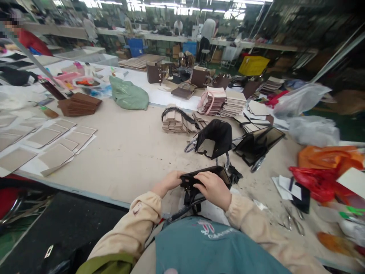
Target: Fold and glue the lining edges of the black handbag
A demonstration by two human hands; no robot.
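A black handbag [209,171] lies at the table's front edge, close to my body, with its opening facing up. My left hand [170,180] grips the left end of its rim, the fingertips partly hidden behind the edge. Over the near rim, my right hand [213,188] is curled with its fingers on the bag's edge and thumb below. Just beyond stands a second black handbag [219,135], open toward me, its handles wrapped in clear film. Another black handbag [258,146] lies tilted to the right.
Stacked beige pieces [174,121] and brown-edged stacks [232,104] stand farther back. Scissors [295,222] and a red plastic bag [315,182] lie at right. Flat beige panels [57,152] cover the left side, near a green bag [128,93]. People work at distant tables.
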